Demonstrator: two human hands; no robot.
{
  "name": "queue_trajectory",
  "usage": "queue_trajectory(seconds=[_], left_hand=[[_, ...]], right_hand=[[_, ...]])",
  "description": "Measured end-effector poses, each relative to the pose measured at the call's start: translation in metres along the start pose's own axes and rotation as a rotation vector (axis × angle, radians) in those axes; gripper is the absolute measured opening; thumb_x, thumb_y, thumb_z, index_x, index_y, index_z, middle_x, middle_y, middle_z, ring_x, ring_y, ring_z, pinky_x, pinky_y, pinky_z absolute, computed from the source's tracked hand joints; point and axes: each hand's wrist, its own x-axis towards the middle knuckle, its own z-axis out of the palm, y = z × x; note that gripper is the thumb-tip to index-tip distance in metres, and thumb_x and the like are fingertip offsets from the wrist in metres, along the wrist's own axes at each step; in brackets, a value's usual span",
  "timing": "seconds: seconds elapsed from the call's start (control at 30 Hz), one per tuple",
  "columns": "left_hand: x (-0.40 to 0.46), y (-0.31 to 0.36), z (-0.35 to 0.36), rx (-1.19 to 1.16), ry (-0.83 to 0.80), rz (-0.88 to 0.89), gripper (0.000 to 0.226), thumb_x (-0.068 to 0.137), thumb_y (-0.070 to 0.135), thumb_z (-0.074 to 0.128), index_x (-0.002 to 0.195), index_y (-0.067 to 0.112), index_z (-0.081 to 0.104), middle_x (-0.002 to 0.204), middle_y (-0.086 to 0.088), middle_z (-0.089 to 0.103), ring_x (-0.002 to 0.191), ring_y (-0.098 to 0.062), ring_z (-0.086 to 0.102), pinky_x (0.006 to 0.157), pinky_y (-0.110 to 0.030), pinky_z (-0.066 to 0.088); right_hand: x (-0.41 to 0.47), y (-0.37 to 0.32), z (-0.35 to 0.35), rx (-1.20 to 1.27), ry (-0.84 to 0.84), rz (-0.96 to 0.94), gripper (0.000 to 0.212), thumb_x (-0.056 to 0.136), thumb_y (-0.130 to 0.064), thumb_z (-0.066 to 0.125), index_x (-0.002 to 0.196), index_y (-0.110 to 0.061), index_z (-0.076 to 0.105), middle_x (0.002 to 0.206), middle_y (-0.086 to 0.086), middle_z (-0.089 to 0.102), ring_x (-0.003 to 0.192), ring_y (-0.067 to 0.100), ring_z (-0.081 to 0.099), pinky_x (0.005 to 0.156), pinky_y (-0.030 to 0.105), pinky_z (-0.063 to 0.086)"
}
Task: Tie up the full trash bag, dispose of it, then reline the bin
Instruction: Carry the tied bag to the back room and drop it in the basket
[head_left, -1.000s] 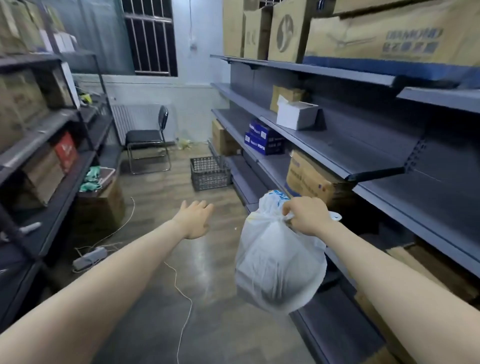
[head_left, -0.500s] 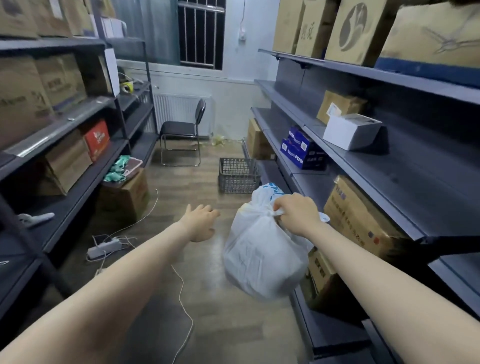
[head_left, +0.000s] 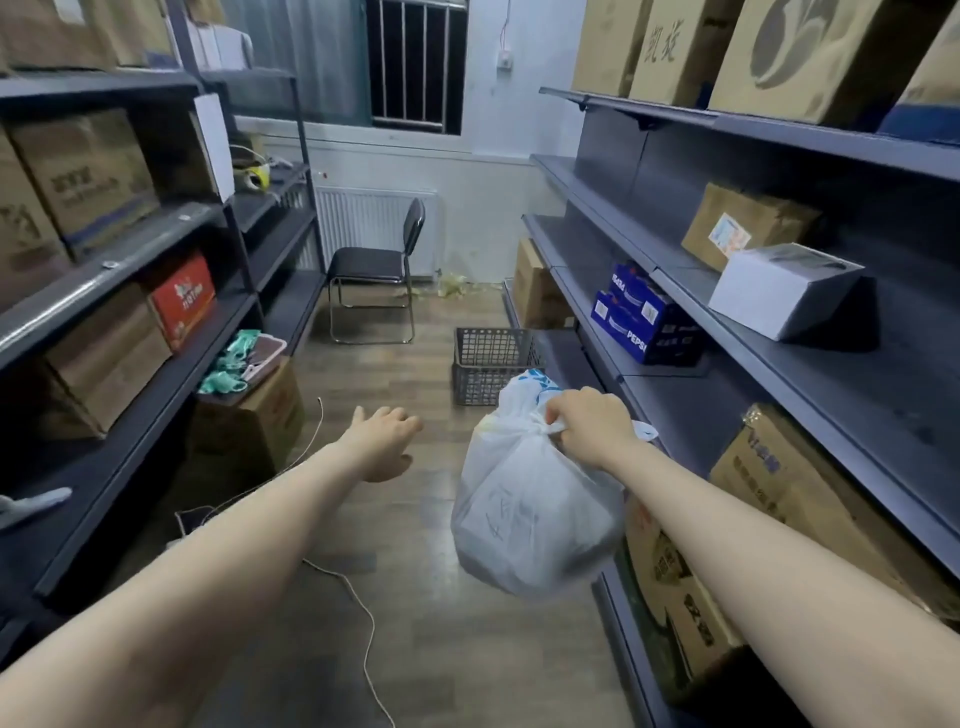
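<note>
The right hand (head_left: 589, 423) is clenched around the gathered, knotted neck of the white trash bag (head_left: 530, 514), which hangs full and rounded above the wood floor (head_left: 415, 649), just beside the lower right-hand shelving (head_left: 691, 415). The left hand (head_left: 387, 441) holds nothing, its fingers loosely spread and reaching forward over the aisle.

The step in hand looks like carrying the tied bag off for disposal. To do it well, the grip should stay on the knot itself, not on the thin plastic below it, so the neck does not tear or slip loose. The bag is best kept out in the aisle, away from the shelf edges and the corners of the cardboard boxes (head_left: 675, 582) low on the right. A white cord (head_left: 358, 608) trails across the floor ahead and could catch a foot. The black mesh basket (head_left: 493, 371) stands on the floor further along the aisle; whether it is the bin cannot be told.

Compared with a second ago, the view has advanced down the aisle: the black chair (head_left: 374, 270), basket and blue Pepsi cartons (head_left: 641, 317) loom nearer, while both hands keep much the same pose.
</note>
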Motion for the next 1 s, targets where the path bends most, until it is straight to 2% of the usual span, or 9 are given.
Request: queue_trajectory(seconds=[0.13,0.4,0.73,1.0], left_hand=[[0.049,-0.032,-0.013,0.011,-0.009,0.005,0.047,0.093,0.026,0.046,0.137,0.016,0.035,0.137,-0.008,0.040,0.130,-0.027,0.035,0.107,-0.051,0.027],[0.147,-0.062,-0.024,-0.038,0.007,0.034,0.043,0.091,0.021,0.042,0.133,0.014,0.037,0.134,-0.009,0.040,0.127,-0.028,0.035,0.106,-0.053,0.025],[0.292,-0.097,-0.034,-0.035,-0.010,0.046,0.048,0.093,0.026,0.045,0.139,0.017,0.032,0.141,-0.007,0.035,0.132,-0.025,0.031,0.111,-0.055,0.021],[0.395,-0.143,-0.041,-0.014,-0.015,0.039,0.050,0.093,0.028,0.046,0.139,0.018,0.032,0.139,-0.006,0.037,0.131,-0.025,0.033,0.108,-0.052,0.026]], right_hand=[[0.055,-0.001,0.000,-0.010,0.005,0.037,0.026,0.087,-0.020,0.055,0.111,-0.026,0.061,0.114,0.003,0.062,0.110,0.025,0.053,0.089,0.035,0.039],[0.163,0.008,0.010,-0.049,0.038,0.065,0.026,0.087,-0.016,0.053,0.110,-0.024,0.062,0.112,0.002,0.064,0.111,0.025,0.052,0.085,0.035,0.038],[0.306,0.052,0.052,-0.095,-0.138,0.041,0.026,0.090,-0.021,0.051,0.115,-0.024,0.058,0.119,0.001,0.061,0.111,0.022,0.055,0.086,0.033,0.039],[0.423,0.070,0.067,-0.133,-0.159,0.050,0.024,0.090,-0.021,0.049,0.112,-0.020,0.059,0.116,0.002,0.062,0.108,0.023,0.057,0.080,0.032,0.041]])
